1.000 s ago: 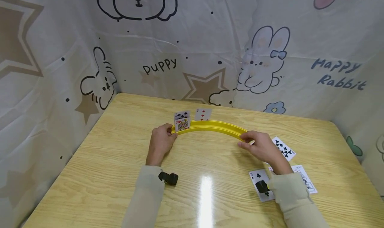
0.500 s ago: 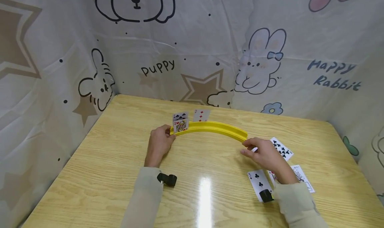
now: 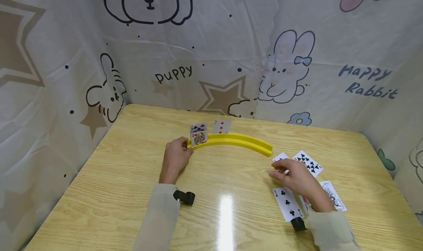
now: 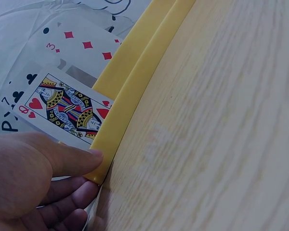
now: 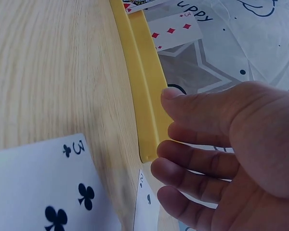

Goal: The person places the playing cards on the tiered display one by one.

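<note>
My left hand [image 3: 175, 157] grips the left end of a curved yellow card holder [image 3: 236, 139], thumb on its front edge in the left wrist view. Standing in the holder near that hand is a queen of hearts [image 4: 70, 108], with a seven of clubs [image 3: 198, 127] behind it. Farther along, a three of diamonds [image 3: 221, 126] stands in the rear slot. My right hand [image 3: 299, 175] is off the holder's right end, over the loose cards. Its fingers are loosely bent with nothing between them. Beneath it a two [image 5: 145, 202] is partly hidden.
On the table [image 3: 132, 192], a three of clubs [image 3: 286, 203] lies face up at the right. Nearby are a many-pipped clubs card [image 3: 308, 163] and a face card [image 3: 333, 196]; another red-marked card [image 3: 304, 204] is mostly covered by my right arm. A patterned cloth [image 3: 231, 42] hangs behind.
My right hand has let go of the holder's right end and moved right and toward me, over the loose cards. The left hand keeps its grip.
</note>
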Action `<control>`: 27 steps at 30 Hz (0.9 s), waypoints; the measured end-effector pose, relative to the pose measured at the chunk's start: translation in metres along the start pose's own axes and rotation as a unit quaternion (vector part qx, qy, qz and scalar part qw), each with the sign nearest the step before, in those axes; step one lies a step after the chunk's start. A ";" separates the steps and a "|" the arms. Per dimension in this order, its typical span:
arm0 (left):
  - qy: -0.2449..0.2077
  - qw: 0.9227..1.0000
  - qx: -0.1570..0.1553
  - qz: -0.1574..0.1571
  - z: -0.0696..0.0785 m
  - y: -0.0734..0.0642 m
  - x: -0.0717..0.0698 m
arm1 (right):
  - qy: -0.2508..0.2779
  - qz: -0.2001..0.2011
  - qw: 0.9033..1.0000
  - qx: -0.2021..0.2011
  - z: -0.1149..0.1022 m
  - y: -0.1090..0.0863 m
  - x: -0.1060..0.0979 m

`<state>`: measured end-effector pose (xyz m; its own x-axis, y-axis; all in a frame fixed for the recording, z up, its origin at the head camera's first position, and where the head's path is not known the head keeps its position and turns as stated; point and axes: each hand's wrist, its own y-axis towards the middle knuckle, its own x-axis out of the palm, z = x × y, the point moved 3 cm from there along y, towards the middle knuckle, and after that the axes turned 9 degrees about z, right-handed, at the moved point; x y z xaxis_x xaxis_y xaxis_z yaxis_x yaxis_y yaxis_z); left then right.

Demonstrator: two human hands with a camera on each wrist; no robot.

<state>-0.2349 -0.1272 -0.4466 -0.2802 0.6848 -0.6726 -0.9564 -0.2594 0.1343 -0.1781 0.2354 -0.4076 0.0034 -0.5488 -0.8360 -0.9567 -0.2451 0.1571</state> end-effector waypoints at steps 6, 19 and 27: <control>-0.003 1.000 -0.012 -0.002 0.000 -0.001 0.001 | -0.015 0.009 1.000 -0.002 0.000 -0.009 -0.002; -0.012 1.000 -0.005 0.007 -0.001 -0.002 0.000 | -0.022 0.016 0.999 0.034 0.008 -0.028 -0.007; -0.017 1.000 0.002 0.005 0.002 -0.003 -0.001 | -0.037 0.014 0.998 0.048 0.016 -0.038 -0.007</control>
<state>-0.2317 -0.1260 -0.4453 -0.2920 0.7057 -0.6456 -0.9539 -0.2637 0.1432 -0.1464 0.2610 -0.4160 -0.0427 -0.4934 -0.8688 -0.9794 -0.1509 0.1338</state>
